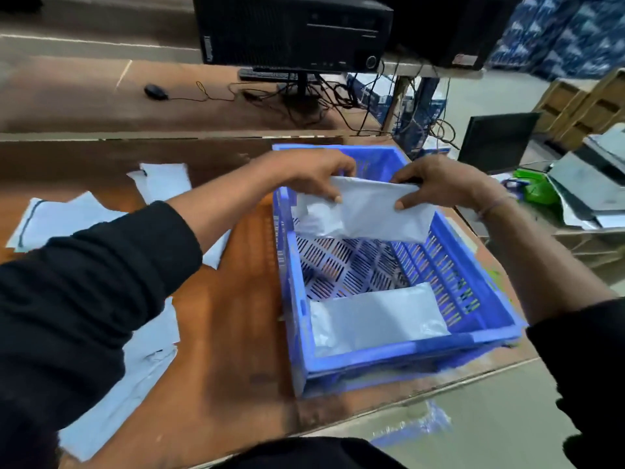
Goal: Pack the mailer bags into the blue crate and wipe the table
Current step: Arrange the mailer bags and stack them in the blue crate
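A blue slotted crate (480,299) sits on the brown table, right of centre. Both hands hold one white mailer bag (368,214) over the crate's far half. My left hand (314,174) pinches its top left corner and my right hand (439,184) pinches its top right corner. Another white mailer bag (375,316) lies flat inside the crate against the near wall. Several more mailer bags lie on the table to the left, one at the far left (64,214), one behind it (165,181) and a pile near the front edge (135,377).
The wooden table (236,333) ends just right of the crate and at the front. Behind it stand a black computer case (291,28), cables and a mouse (155,92). To the right lie a dark laptop (497,140), a green bag (537,189) and stacked papers.
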### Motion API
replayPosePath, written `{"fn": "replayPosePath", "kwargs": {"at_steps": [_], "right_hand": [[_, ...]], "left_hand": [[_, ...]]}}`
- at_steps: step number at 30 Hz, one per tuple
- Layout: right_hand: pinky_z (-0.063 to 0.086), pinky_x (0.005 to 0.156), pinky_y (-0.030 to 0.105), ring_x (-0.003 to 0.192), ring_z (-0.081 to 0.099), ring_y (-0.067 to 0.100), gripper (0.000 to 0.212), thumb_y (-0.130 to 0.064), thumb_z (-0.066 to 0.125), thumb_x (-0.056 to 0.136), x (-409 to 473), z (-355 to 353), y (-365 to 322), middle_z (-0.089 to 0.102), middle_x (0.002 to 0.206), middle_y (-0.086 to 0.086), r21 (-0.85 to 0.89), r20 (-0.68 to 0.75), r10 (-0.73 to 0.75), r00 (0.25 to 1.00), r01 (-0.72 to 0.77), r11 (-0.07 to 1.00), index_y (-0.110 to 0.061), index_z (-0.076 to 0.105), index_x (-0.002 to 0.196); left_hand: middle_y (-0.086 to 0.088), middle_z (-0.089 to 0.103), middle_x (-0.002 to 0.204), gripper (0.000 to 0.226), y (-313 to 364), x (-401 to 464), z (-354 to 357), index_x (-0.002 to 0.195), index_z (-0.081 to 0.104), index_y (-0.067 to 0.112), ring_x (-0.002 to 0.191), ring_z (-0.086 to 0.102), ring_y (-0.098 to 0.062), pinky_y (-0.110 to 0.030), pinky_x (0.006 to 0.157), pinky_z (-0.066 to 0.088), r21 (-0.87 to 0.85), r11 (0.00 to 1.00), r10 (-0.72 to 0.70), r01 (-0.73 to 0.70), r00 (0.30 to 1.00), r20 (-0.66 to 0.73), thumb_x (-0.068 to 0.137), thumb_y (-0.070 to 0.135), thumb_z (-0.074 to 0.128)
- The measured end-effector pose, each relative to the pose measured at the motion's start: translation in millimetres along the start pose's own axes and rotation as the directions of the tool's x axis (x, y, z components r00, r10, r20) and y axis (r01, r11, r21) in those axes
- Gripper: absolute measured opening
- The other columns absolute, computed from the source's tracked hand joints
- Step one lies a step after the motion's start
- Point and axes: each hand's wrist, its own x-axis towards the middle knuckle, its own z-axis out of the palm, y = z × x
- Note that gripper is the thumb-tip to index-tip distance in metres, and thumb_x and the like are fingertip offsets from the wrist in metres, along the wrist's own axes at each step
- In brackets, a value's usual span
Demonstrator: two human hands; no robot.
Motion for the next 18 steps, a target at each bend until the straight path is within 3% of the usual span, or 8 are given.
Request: {"fn": "replayPosePath", "kwargs": {"at_steps": [2, 4, 6, 9, 11, 13, 16, 18], "right_hand": [[0.043, 0.079, 0.029, 0.096, 0.064, 0.022, 0.033, -0.027, 0.081, 0.082, 15.9, 17.4, 11.3, 0.074, 0.106, 0.003, -0.082, 0.097, -0.03, 0.995, 0.038, 0.996, -0.019, 0.074, 0.114], [0.045, 0.087, 0.033, 0.104, 0.064, 0.025, 0.038, -0.023, 0.078, 0.084, 33.5, 36.8, 18.5, 0.072, 0.114, 0.006, -0.125, 0.206, -0.044, 0.978, 0.071, 0.99, -0.015, 0.071, 0.12], [0.044, 0.087, 0.032, 0.109, 0.062, 0.025, 0.041, -0.022, 0.075, 0.087, 48.5, 55.9, 19.6, 0.068, 0.119, 0.005, -0.15, 0.35, -0.031, 0.936, 0.088, 0.985, -0.014, 0.067, 0.126], [0.039, 0.08, 0.026, 0.1, 0.056, 0.018, 0.039, -0.018, 0.069, 0.092, 64.0, 86.6, 16.1, 0.066, 0.116, 0.004, -0.136, 0.573, -0.017, 0.819, 0.116, 0.984, -0.013, 0.064, 0.13], [0.043, 0.072, 0.026, 0.096, 0.056, 0.017, 0.036, -0.015, 0.068, 0.094, 75.4, 109.2, 21.6, 0.065, 0.111, 0.004, -0.122, 0.678, 0.001, 0.735, 0.112, 0.986, -0.013, 0.063, 0.129], [0.043, 0.061, 0.026, 0.082, 0.057, 0.02, 0.027, -0.011, 0.069, 0.093, 82.2, 132.3, 32.1, 0.063, 0.1, 0.005, -0.089, 0.749, 0.039, 0.662, 0.041, 0.995, -0.013, 0.064, 0.119], [0.041, 0.054, 0.024, 0.064, 0.05, 0.017, 0.019, -0.011, 0.071, 0.091, 83.0, 155.2, 42.8, 0.058, 0.083, 0.003, -0.065, 0.767, 0.072, 0.637, -0.034, 0.997, -0.016, 0.061, 0.106], [0.039, 0.051, 0.023, 0.062, 0.046, 0.017, 0.018, -0.012, 0.073, 0.091, 79.7, 157.7, 42.3, 0.056, 0.078, 0.003, -0.036, 0.763, 0.064, 0.644, -0.056, 0.998, -0.015, 0.062, 0.105]], "left_hand": [[-0.006, 0.058, 0.11, 0.044, -1.3, 17.8, 22.5, 0.116, 0.057, 0.008, 0.098, 0.055, -0.025, -0.034, 0.073, 0.04, 0.04, 0.996, -0.078, 0.074, 0.992, 0.104, 0.082, 0.015, 0.083], [-0.01, 0.061, 0.116, 0.054, -1.7, 32.5, 45.8, 0.123, 0.055, 0.007, 0.102, 0.059, -0.029, -0.039, 0.08, 0.049, 0.073, 0.987, -0.156, 0.144, 0.966, 0.206, 0.079, 0.014, 0.085], [-0.011, 0.065, 0.114, 0.058, -1.6, 42.7, 68.9, 0.129, 0.054, 0.007, 0.095, 0.061, -0.03, -0.039, 0.076, 0.052, 0.123, 0.973, -0.226, 0.196, 0.921, 0.317, 0.082, 0.018, 0.085], [-0.017, 0.066, 0.118, 0.06, -0.6, 50.1, 99.3, 0.134, 0.052, 0.006, 0.079, 0.057, -0.028, -0.031, 0.059, 0.046, 0.23, 0.942, -0.326, 0.242, 0.823, 0.466, 0.087, 0.028, 0.082], [-0.016, 0.065, 0.123, 0.052, -2.3, 55.4, 116.9, 0.124, 0.054, 0.008, 0.086, 0.061, -0.03, -0.035, 0.065, 0.053, 0.288, 0.926, -0.368, 0.244, 0.754, 0.544, 0.087, 0.032, 0.081], [-0.01, 0.064, 0.117, 0.049, 1.3, 59.0, 125.8, 0.118, 0.056, 0.011, 0.092, 0.063, -0.031, -0.038, 0.074, 0.058, 0.345, 0.911, -0.398, 0.226, 0.699, 0.594, 0.086, 0.038, 0.081], [-0.007, 0.059, 0.107, 0.052, 13.5, 61.1, 126.5, 0.122, 0.061, 0.007, 0.083, 0.053, -0.028, -0.03, 0.057, 0.043, 0.388, 0.902, -0.406, 0.188, 0.672, 0.619, 0.089, 0.043, 0.077], [-0.006, 0.058, 0.107, 0.053, 20.4, 59.8, 126.1, 0.127, 0.061, 0.005, 0.087, 0.052, -0.028, -0.032, 0.056, 0.038, 0.402, 0.902, -0.391, 0.155, 0.688, 0.612, 0.091, 0.043, 0.074]]}}
